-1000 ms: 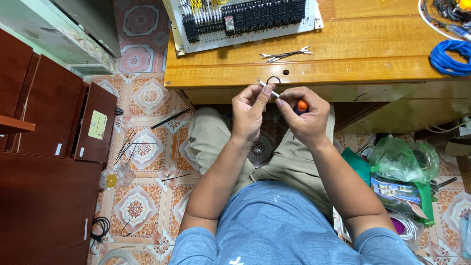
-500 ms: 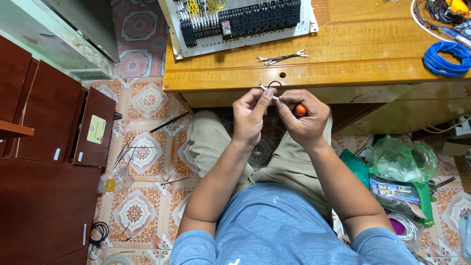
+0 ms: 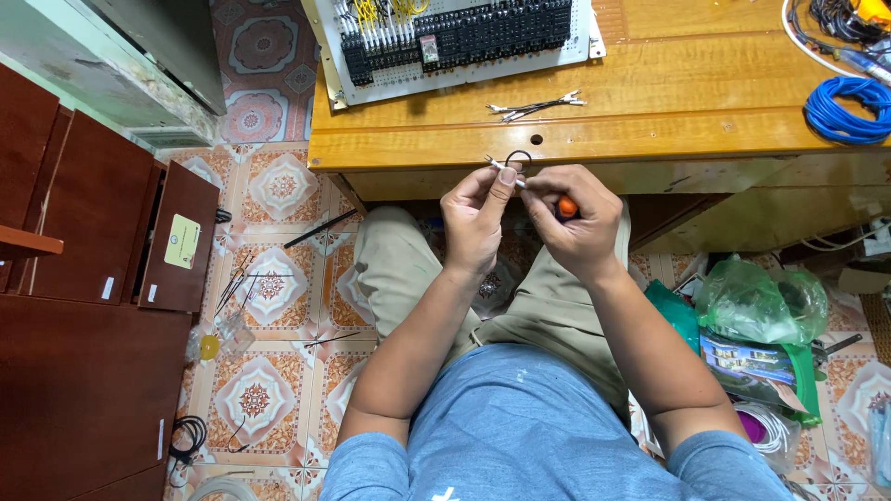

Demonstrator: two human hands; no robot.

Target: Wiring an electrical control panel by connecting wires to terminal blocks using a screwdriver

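Both hands have drifted slightly toward five o'clock: left hand (image 3: pixel 475 218) fingers pinch the short black looped wire (image 3: pixel 516 158) beside the wooden tabletop (image 3: pixel 650 102) edge, right hand (image 3: pixel 575 221) gripping an orange-handled screwdriver (image 3: pixel 566 207).

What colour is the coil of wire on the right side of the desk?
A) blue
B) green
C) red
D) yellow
A: the coil of wire lying at the right edge of the wooden desk is bright blue.
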